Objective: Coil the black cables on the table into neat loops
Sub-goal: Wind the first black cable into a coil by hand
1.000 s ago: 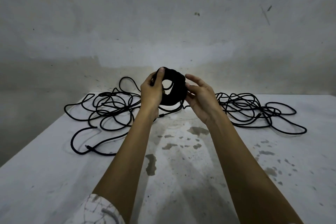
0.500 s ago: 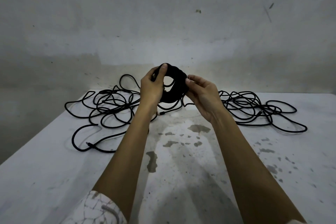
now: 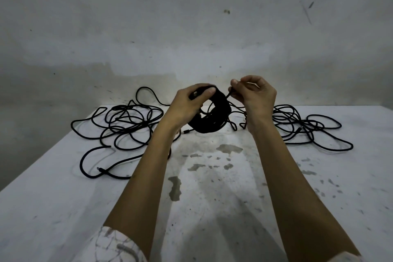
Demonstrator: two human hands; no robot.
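Head: coil [image 3: 209, 122] in left hand [image 3: 187, 105]

Two bare forearms reach over a stained white table [image 3: 212, 208] toward a grey wall. The left hand [image 3: 187, 104] grips a thick coil of black cable [image 3: 212, 121], while the right hand [image 3: 255, 95] pinches a strand beside it. Loose cable tangles [image 3: 127, 125] sprawl on both sides.
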